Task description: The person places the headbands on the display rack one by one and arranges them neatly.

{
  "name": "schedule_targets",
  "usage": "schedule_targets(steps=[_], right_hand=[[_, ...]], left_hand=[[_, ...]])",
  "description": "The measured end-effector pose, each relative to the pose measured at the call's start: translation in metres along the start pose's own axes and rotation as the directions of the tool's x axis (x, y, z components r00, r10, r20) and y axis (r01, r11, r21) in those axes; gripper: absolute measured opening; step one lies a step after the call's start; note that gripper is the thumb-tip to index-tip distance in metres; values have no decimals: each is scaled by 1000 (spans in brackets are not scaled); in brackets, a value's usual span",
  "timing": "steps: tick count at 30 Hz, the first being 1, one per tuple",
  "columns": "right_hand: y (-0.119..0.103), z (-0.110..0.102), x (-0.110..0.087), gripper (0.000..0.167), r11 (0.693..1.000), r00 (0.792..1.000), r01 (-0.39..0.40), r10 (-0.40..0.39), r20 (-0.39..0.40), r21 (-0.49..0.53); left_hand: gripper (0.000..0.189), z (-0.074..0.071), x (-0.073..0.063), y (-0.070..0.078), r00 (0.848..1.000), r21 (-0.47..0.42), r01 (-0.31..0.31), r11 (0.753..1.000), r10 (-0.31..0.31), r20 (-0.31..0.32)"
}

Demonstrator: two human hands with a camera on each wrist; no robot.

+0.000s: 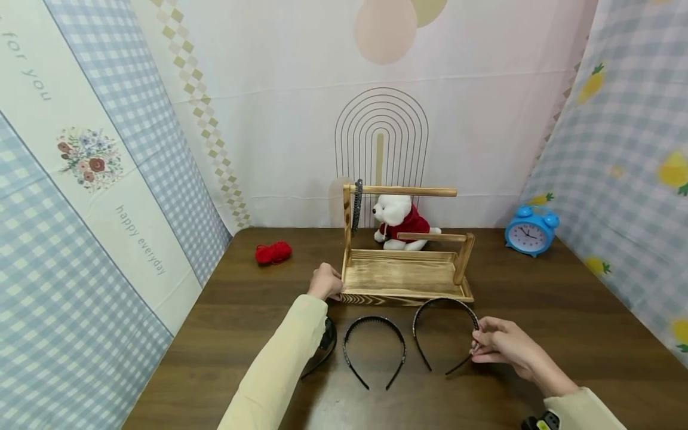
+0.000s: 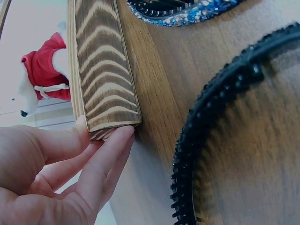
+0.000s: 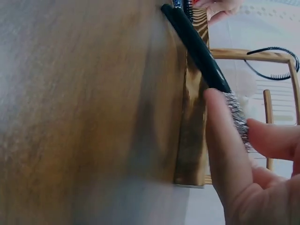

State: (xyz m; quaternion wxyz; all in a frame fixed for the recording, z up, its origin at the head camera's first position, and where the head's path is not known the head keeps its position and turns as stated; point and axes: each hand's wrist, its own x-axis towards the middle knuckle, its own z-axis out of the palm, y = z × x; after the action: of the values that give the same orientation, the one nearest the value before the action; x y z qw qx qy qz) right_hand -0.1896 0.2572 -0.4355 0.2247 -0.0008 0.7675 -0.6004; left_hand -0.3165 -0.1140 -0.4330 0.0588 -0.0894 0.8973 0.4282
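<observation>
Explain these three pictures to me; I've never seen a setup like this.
There is no machine here, just a person's two bare hands. The wide picture comes from a camera worn on the head; the other two come from one on each wrist. The left hand grips a corner of a wooden rack. The right hand pinches a glittery headband. A second headband lies before the rack on the table; a third hangs from the upper bar. Red yarn, a stuffed toy and an alarm clock sit farther back.
</observation>
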Motion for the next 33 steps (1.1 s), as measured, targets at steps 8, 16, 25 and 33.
schedule_targets(steps=[8,16,25,33], right_hand=[[-20,3,-12,10,996,990,41,-31,-141,73],[-42,3,-17,7,979,952,185,-157,-264,87],[-60,10,-11,12,929,872,357,-296,-390,92],[-71,2,0,14,850,778,497,-349,-522,173]], left_hand=[[23,2,-2,5,1000,7,-7,1000,7,6],[28,-2,-1,0,999,-65,-4,998,6,43],[31,-3,-4,-6,998,-115,29,993,-23,53],[28,-1,0,-2,999,-144,17,989,-10,49]])
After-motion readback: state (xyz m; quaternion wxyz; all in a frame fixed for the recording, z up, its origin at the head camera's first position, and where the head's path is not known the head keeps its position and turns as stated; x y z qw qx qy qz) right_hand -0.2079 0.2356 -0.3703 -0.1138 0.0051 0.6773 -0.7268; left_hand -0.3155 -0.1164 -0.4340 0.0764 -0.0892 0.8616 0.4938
